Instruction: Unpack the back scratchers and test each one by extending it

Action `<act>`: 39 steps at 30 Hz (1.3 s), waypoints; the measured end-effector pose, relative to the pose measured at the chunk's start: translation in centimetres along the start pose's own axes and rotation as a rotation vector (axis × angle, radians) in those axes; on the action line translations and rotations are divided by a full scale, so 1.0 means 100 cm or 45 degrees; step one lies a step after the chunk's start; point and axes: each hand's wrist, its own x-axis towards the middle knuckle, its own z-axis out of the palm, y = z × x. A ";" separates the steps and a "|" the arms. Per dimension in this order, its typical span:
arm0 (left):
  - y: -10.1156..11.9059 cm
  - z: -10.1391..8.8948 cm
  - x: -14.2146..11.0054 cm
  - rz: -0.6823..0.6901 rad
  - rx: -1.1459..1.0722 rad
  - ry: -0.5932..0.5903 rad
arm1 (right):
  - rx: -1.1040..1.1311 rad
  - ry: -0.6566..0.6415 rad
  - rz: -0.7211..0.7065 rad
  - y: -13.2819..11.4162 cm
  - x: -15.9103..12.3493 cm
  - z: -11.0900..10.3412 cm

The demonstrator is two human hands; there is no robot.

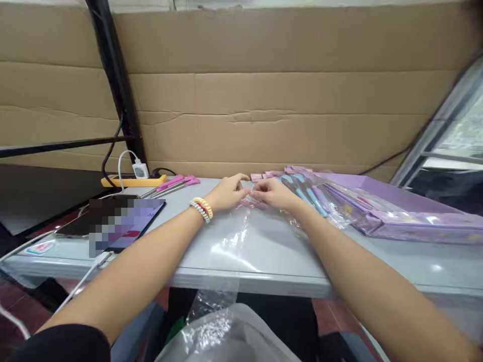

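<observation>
My left hand (227,193) and my right hand (276,194) meet near the back of the table, thumbs nearly touching. Their fingers pinch at the pink-printed end of a clear plastic bag (241,229), which stretches toward me over the table. The fingers partly hide this end, so its details are unclear. Right of my right hand lie several clear packets (307,193) with blue and purple handled items inside and pink printed ends.
A lilac box (422,223) stands at the right. To the left are pink-handled metal tools (177,183), an orange power strip (151,181), a tablet (138,226) and white cables. Cardboard (283,100) lines the back. A translucent bag (230,337) rests at my lap.
</observation>
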 end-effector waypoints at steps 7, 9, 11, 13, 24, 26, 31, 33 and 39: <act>0.001 0.000 0.000 -0.005 0.055 -0.004 | 0.009 0.024 -0.005 -0.001 0.002 0.001; 0.001 0.000 0.001 0.012 0.078 0.009 | 0.026 0.035 0.004 -0.002 0.002 0.001; 0.000 -0.001 0.002 0.004 0.073 0.068 | 0.066 0.025 0.018 -0.002 0.002 0.002; 0.000 -0.001 0.002 -0.003 0.054 0.112 | 0.097 0.007 0.022 -0.001 0.002 0.002; -0.002 0.001 0.003 -0.007 0.129 0.177 | 0.079 0.022 -0.016 -0.005 0.002 0.002; -0.003 0.001 0.004 -0.009 0.116 0.200 | 0.132 -0.013 0.002 -0.007 0.001 0.002; -0.002 0.001 0.003 -0.015 -0.010 0.187 | 0.166 -0.018 -0.012 -0.005 0.002 0.002; 0.000 0.000 0.002 -0.008 -0.094 0.131 | 0.165 -0.001 -0.018 -0.004 0.003 0.002; -0.002 0.000 -0.002 0.008 -0.188 -0.178 | 0.082 0.119 -0.054 -0.005 0.003 0.001</act>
